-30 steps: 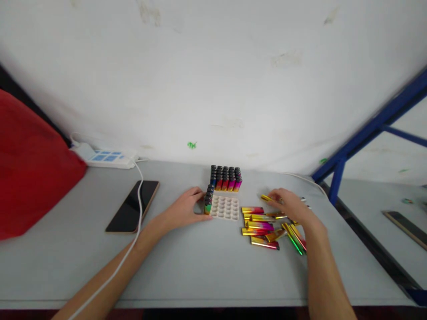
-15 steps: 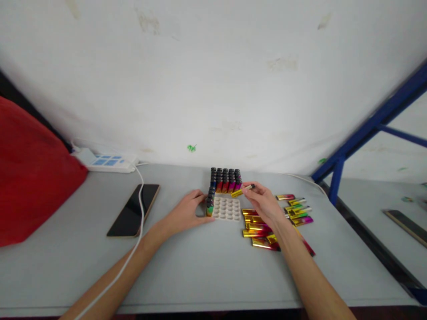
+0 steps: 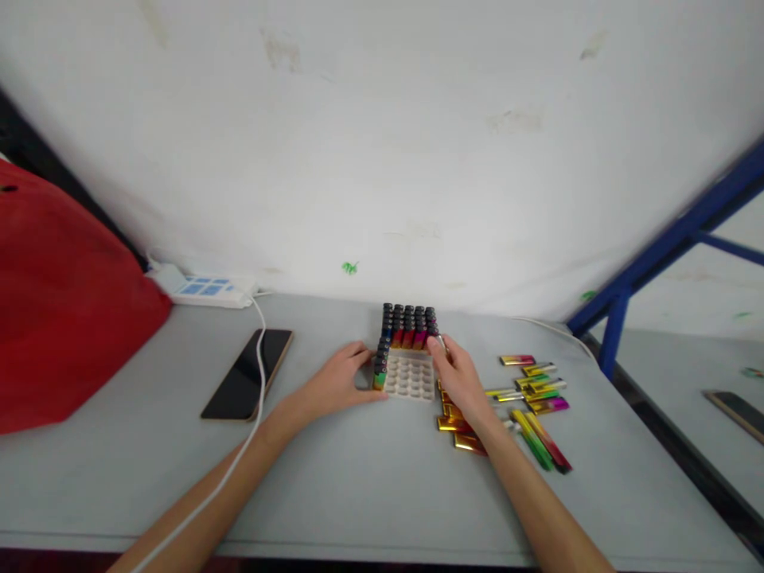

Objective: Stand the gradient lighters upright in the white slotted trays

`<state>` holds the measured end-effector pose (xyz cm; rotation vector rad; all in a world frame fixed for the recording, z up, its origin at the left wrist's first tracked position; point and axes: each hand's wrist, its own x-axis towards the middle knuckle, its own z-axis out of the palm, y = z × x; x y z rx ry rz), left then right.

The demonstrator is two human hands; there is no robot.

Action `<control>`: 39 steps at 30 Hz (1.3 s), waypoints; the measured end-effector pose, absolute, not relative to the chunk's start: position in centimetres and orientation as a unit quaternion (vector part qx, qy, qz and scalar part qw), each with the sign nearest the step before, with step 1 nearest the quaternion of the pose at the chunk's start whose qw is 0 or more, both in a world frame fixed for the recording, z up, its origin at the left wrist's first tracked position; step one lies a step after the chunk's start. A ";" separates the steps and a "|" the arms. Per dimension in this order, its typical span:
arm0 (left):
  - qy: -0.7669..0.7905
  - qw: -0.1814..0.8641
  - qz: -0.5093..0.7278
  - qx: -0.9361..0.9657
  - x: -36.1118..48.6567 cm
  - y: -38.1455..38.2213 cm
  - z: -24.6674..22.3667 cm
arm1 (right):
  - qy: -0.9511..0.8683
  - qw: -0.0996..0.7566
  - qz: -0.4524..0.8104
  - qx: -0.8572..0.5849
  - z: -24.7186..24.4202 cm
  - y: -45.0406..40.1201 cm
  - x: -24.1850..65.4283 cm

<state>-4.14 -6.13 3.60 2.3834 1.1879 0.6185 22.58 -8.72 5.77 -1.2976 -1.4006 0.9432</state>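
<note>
A white lighter tray (image 3: 411,378) with rows of round-edged slots lies on the table. Black-topped lighters (image 3: 409,322) stand upright in its back rows, and several more run down its left side. My left hand (image 3: 340,378) steadies the tray from the left, thumb at the front corner and fingers further back. At the tray's right back edge, my right hand (image 3: 457,370) pinches a lighter (image 3: 442,344), mostly hidden by the fingers. Loose metallic lighters (image 3: 454,425) in gold and red lie beneath and beside my right wrist.
More loose lighters (image 3: 540,388) are scattered to the right. A dark phone (image 3: 247,374) lies left, with a white cable (image 3: 261,358) crossing over my left forearm. Behind are a power strip (image 3: 208,290), a red bag (image 3: 72,310) and the wall; a blue metal frame (image 3: 614,318) stands right.
My right hand has brought the lighter from a tilted hold above the tray to the right end of the standing rows. My left hand stays on the tray. The view has shifted slightly.
</note>
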 end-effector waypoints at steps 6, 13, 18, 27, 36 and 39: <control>0.427 0.208 0.225 0.851 -4.2 -6.1 3.7 | -0.656 0.423 0.247 -0.574 6.2 -9.5 22.0; 0.431 0.199 0.226 0.850 -4.1 -6.2 3.7 | -0.649 0.404 0.240 -0.599 6.3 -9.5 21.2; 0.428 0.211 0.225 0.849 -4.1 -6.0 3.6 | -0.633 0.426 0.253 -0.595 5.9 -9.3 21.4; 0.414 0.233 0.209 0.855 -4.5 -5.9 3.7 | -0.738 0.421 0.204 -0.487 5.5 -9.0 21.8; 0.398 0.217 0.200 0.869 -4.5 -6.0 3.8 | -0.772 0.348 0.196 -0.494 4.5 -8.4 22.4; 0.393 0.215 0.202 0.871 -4.6 -6.1 3.8 | -0.804 0.299 0.184 -0.479 4.1 -8.1 22.3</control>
